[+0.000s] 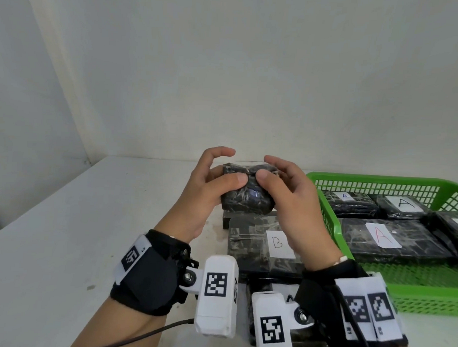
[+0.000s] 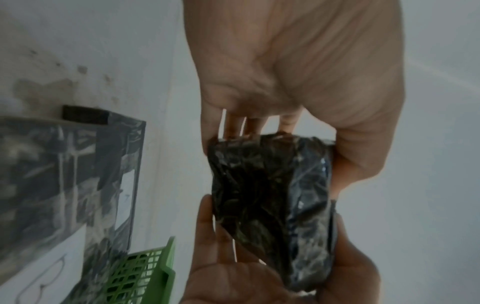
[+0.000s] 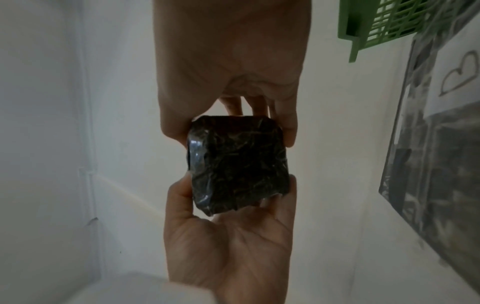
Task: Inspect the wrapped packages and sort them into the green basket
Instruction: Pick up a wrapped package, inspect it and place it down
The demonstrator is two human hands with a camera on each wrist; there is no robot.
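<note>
I hold a small black wrapped package [image 1: 244, 197] up above the table with both hands; no label shows on the faces in view. My left hand [image 1: 222, 171] grips its left side, thumb on the near face and fingers behind. My right hand [image 1: 271, 172] grips the right side the same way. In the left wrist view the package [image 2: 272, 195] sits between my left hand [image 2: 285, 127] and my right hand [image 2: 259, 267]. The right wrist view shows the package [image 3: 239, 162] pinched between both hands. The green basket [image 1: 374, 179] stands at the right.
Several black packages labelled A [image 1: 382, 235] lie in the basket. A flat package labelled B [image 1: 253, 242] lies on the white table [image 1: 62, 231] below my hands, with more black packages [image 1: 265, 285] nearer me. A wall rises behind the table. A cable [image 1: 150, 335] runs by my left forearm.
</note>
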